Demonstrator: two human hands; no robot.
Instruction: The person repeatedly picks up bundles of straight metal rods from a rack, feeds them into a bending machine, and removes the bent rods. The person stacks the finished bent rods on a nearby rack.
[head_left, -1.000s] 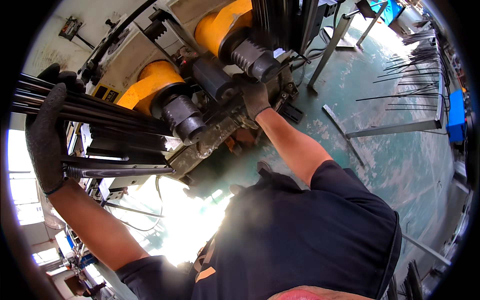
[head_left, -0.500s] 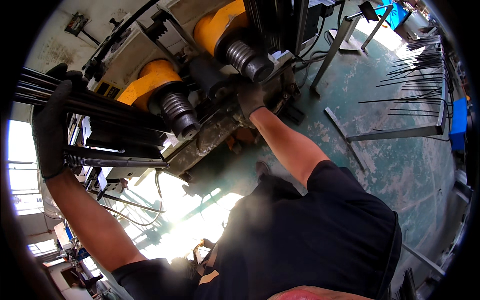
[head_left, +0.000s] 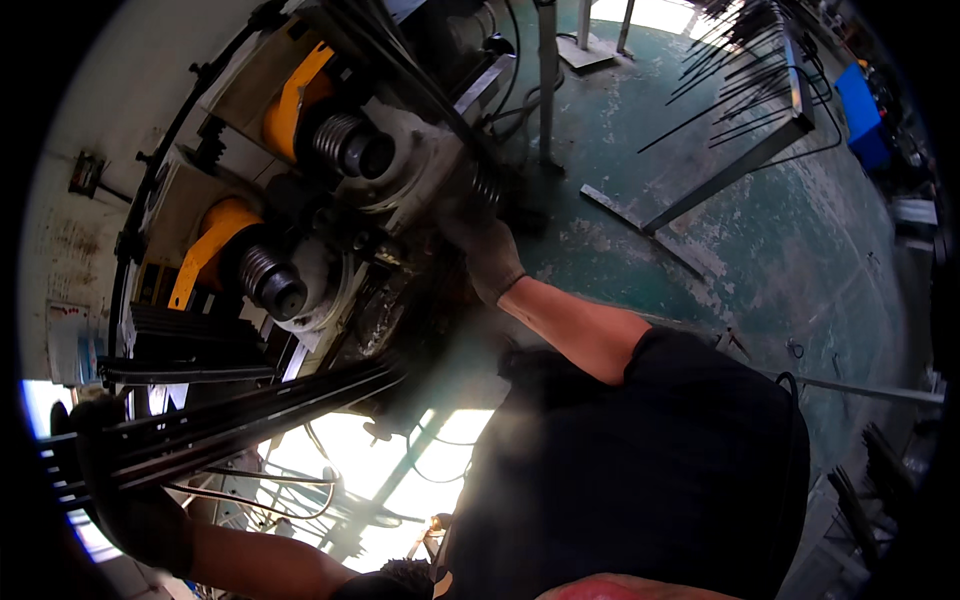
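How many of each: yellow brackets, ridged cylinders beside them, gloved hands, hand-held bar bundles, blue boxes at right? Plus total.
Yellow brackets: 2
Ridged cylinders: 2
Gloved hands, left hand and right hand: 2
Dark bar bundle, in the left hand: 1
Blue box: 1
Total: 8

The left arm (head_left: 260,560) reaches to the left, and the left hand (head_left: 138,520), gloved, is curled in a grip. The right arm (head_left: 572,322) extends forward; the right hand (head_left: 490,252), also gloved, is partly dark, its grip unclear.
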